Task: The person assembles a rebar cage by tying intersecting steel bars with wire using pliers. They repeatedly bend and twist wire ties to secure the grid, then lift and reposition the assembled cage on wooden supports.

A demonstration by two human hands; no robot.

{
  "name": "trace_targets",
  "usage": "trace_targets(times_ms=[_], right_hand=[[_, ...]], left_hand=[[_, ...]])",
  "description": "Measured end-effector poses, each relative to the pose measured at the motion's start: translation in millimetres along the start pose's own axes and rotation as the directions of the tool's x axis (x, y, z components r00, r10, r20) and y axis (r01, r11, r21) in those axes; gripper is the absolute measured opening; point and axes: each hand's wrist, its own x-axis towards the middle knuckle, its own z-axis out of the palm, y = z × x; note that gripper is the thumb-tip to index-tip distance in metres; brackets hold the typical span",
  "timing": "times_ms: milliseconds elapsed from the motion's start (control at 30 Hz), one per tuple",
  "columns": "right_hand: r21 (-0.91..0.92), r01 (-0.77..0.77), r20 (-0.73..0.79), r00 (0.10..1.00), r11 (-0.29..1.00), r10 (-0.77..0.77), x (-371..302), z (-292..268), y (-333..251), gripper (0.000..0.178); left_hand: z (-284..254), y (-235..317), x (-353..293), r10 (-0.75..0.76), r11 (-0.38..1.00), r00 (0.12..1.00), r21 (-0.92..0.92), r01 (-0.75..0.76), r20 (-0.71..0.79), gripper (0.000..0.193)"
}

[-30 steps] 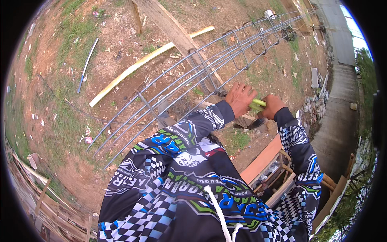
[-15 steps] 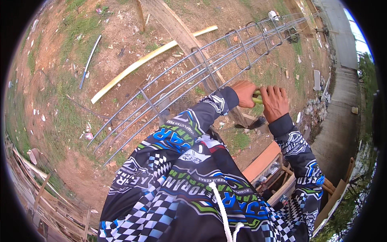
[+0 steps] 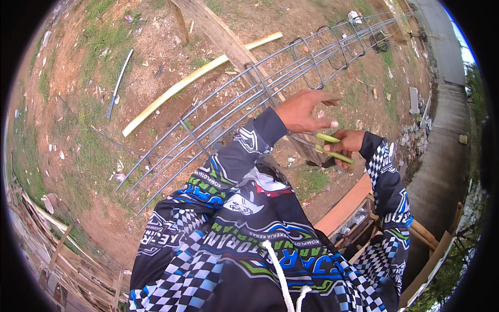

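Observation:
My right hand [image 3: 351, 142] is closed around a pair of green-handled pliers [image 3: 328, 138]. The handles are spread apart and the metal jaws point left, toward the underside of my left hand. My left hand [image 3: 301, 111] is open, with fingers stretched to the right just above the pliers, and holds nothing visible. Beyond my left wrist lies a long rebar cage [image 3: 264, 85] of parallel steel bars with bent stirrups. It runs from lower left to upper right, and my left sleeve hides a part of it.
A wooden beam [image 3: 215, 28] supports the cage crosswise. A pale yellow strip [image 3: 182, 86] and a thin blue-and-white strip [image 3: 119, 83] lie on the ground. At lower right is a reddish board [image 3: 344, 205] on a wooden frame. Rubble [image 3: 413, 132] edges a concrete road [image 3: 442, 140].
Both hands were together at the green handles. My left hand has let go, opened and shifted left. My right hand has turned and come lower with the pliers, whose handles now show apart.

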Motion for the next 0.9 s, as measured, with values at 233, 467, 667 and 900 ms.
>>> trace_targets(times_ms=[233,467,667,900], right_hand=[[0.531,0.656,-0.409,0.753,0.537,-0.516,51.1,88.1,38.8,0.064],[0.228,0.729,-0.860,0.462,0.645,-0.218,131.0,134.1,23.1,0.028],[-0.059,0.744,-0.970,0.116,0.666,-0.216,172.3,187.2,37.3,0.027],[0.072,0.675,-0.930,0.312,0.734,-0.196,192.2,195.8,37.3,0.031]], left_hand=[[-128.6,-71.3,-36.3,-0.273,0.638,0.858,0.586,0.500,-0.434,0.035],[-115.7,-70.5,-42.2,-0.380,0.621,0.840,0.567,0.542,-0.387,0.036],[-126.5,-103.1,-42.5,-0.492,0.624,0.764,0.444,0.644,-0.417,0.041],[-118.9,-76.3,-34.3,-0.496,0.666,0.768,0.390,0.636,-0.405,0.040]])
